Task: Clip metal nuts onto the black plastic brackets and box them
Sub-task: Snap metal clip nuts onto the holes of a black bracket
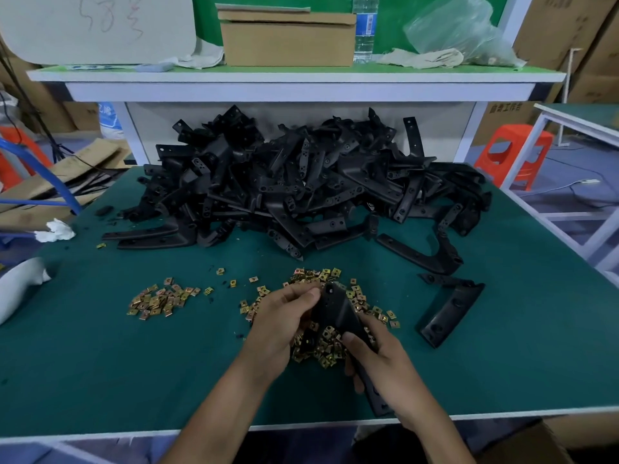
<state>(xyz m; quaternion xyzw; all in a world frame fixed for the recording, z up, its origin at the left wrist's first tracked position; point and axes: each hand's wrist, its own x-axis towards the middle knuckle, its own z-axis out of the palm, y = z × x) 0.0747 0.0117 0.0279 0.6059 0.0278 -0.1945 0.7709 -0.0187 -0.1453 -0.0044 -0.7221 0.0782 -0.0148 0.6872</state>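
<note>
A black plastic bracket [338, 311] is held over the green table [100, 363], just above a pile of gold metal nuts [321, 346]. My right hand [385, 363] grips its lower half, fingers curled round it. At the bracket's upper end my left hand [284, 316] has its fingertips pressed against the edge; whether a nut sits between them is hidden. A second, smaller heap of nuts [160, 299] lies to the left. A large heap of black brackets [301, 189] fills the back of the table.
Two loose brackets [449, 309] lie to the right of the nuts. A cardboard box [288, 38], a water bottle [365, 28] and a plastic bag [462, 28] stand on the upper shelf. Crumpled white tissue [55, 231] lies at the table's left edge. An orange stool [512, 155] stands right.
</note>
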